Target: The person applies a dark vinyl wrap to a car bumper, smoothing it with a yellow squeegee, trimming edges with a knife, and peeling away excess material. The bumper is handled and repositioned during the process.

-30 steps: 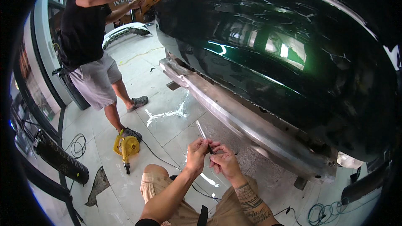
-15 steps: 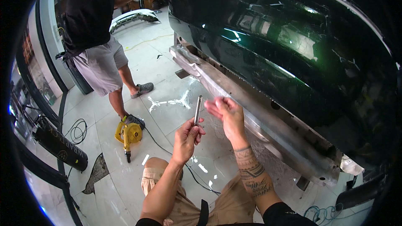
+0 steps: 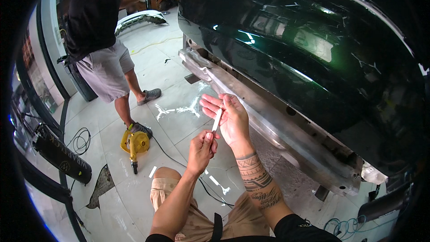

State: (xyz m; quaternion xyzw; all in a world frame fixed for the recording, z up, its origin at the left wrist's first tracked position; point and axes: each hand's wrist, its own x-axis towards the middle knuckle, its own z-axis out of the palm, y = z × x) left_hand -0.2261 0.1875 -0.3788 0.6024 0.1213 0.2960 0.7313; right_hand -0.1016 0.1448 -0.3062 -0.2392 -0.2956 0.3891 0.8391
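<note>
My left hand (image 3: 201, 150) is closed round the lower end of a slim, silver-white tool (image 3: 217, 122), which looks like a narrow cutter knife; it points up and slightly right. Beside its upper end, my right hand (image 3: 234, 123) is open with the palm turned up and fingers spread. The tool's tip overlaps the right fingers in view; I cannot tell whether they touch. Both hands are above my knees, in front of a bare metal beam (image 3: 268, 127) below a glossy dark green car body panel (image 3: 277, 40).
A yellow blower (image 3: 135, 143) lies on the tiled floor (image 3: 174, 92), its cord trailing towards me. At the left stands a person in grey shorts (image 3: 104, 69). A black roll-shaped cylinder (image 3: 62, 154) lies near a broken tile (image 3: 102, 188). White scraps (image 3: 179, 109) litter the floor.
My right hand has moved left and turned palm up, opening beside the tool's tip. The tool has tilted a little to the right in my left hand.
</note>
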